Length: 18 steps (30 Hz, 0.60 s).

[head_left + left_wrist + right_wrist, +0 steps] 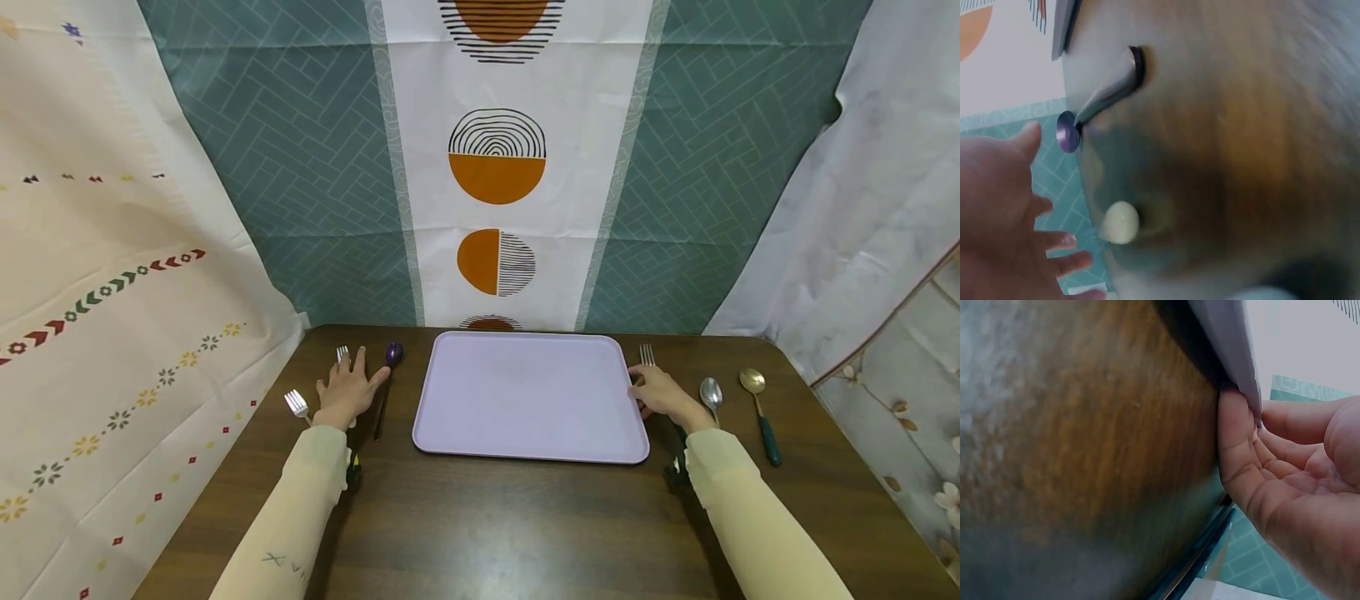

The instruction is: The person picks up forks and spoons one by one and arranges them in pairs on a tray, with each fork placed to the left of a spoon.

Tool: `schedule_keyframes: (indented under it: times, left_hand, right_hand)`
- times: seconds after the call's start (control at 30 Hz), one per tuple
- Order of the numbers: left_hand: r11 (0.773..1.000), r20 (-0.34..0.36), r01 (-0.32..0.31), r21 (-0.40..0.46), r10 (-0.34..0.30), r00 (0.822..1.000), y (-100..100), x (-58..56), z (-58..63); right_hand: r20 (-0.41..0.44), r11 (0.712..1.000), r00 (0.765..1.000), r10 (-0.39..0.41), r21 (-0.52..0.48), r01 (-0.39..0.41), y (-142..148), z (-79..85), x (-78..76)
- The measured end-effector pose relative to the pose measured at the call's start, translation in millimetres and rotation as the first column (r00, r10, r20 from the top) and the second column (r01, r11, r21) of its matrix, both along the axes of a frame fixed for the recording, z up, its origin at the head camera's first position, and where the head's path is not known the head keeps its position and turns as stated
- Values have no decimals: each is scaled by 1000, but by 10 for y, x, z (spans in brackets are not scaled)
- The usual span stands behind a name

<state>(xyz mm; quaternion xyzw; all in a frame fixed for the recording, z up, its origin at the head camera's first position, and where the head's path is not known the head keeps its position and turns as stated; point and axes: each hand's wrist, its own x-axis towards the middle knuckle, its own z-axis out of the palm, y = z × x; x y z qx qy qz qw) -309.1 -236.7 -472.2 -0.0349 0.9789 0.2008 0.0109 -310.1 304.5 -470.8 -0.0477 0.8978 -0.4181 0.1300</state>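
Note:
A pale lilac rectangular tray [528, 396] lies on the dark wooden table. At its right edge my right hand [660, 390] pinches the rim; the right wrist view shows the tray edge [1235, 350] between thumb and fingers. My left hand [347, 393] is spread above a fork [342, 353], its fingers apart and holding nothing. Most of that fork is hidden by the hand in the head view. A purple spoon [393, 354] lies between the left hand and the tray. Left of that hand is another fork [297, 404], partly covered by the forearm.
Beside the right hand lie a fork [647, 354], a silver spoon [711, 392] and a gold spoon with a green handle [767, 437]. Patterned cloth [315, 167] hangs behind the table's back edge, with more cloth along both sides.

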Motion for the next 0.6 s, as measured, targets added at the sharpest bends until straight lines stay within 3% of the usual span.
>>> schedule_keyframes:
  times: [0.2, 0.43, 0.6]
  left_hand:
    - [999, -24, -41, 4, 41, 999, -55, 93, 4]
    - [992, 48, -110, 54, 108, 993, -132, 168, 41]
    - [989, 79, -109, 98, 102, 992, -186, 143, 7]
  right_hand:
    - [-16, 1000, 1000, 26, -14, -26, 14, -49, -6]
    - [-42, 996, 998, 53, -70, -56, 27, -97, 6]
    - [-56, 999, 998, 29, -38, -31, 44, -119, 6]
